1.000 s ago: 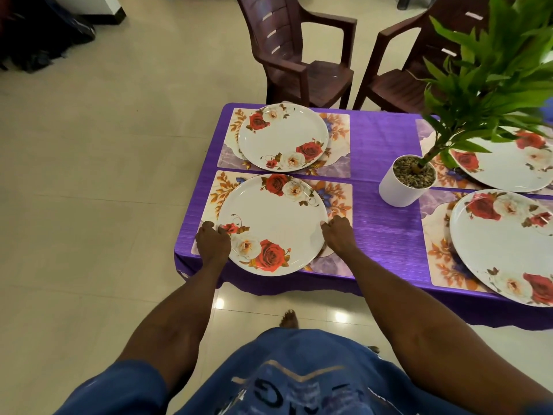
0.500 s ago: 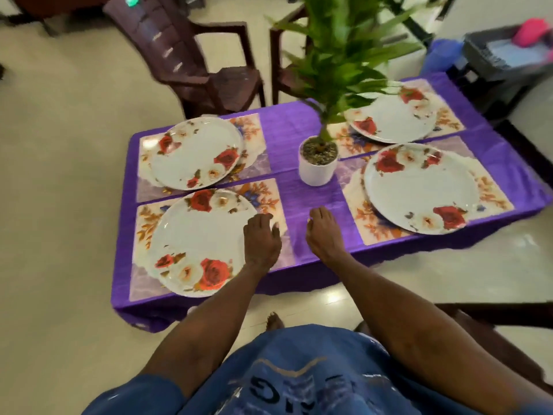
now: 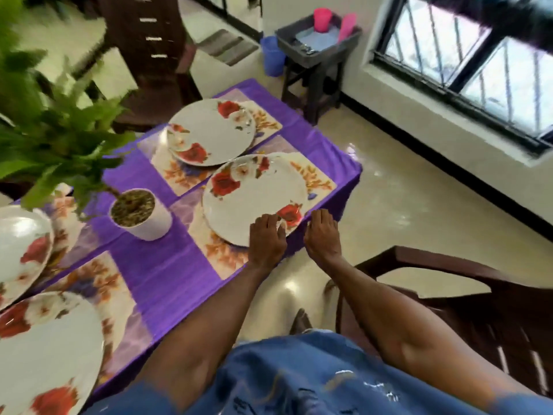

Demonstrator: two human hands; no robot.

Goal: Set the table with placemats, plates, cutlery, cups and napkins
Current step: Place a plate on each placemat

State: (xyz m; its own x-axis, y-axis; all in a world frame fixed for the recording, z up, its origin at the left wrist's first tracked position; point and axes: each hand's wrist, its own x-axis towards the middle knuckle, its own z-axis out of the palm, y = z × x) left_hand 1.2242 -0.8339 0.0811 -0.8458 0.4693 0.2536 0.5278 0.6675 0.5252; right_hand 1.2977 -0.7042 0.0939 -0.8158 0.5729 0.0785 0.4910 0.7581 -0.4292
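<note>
Several white plates with red roses lie on floral placemats on the purple-clothed table (image 3: 167,274). The near right plate (image 3: 254,196) rests on its placemat (image 3: 221,253); another plate (image 3: 212,131) sits beyond it. Two more plates show at the left, one (image 3: 21,241) behind the other (image 3: 45,348). My left hand (image 3: 266,239) lies flat, its fingertips touching the near rim of the right plate. My right hand (image 3: 321,235) hovers with straight fingers at the table's right edge, holding nothing. Both hands are empty.
A white pot (image 3: 140,215) with a leafy green plant stands mid-table. A brown chair (image 3: 466,295) is at my right, another (image 3: 155,55) beyond the table. A dark stool carries a tray (image 3: 317,40) with pink cups; a blue bin (image 3: 272,55) stands beside it.
My view has swung from the left place settings to the right end of the table. Both hands have moved right, from the left plate to the right plate's near rim.
</note>
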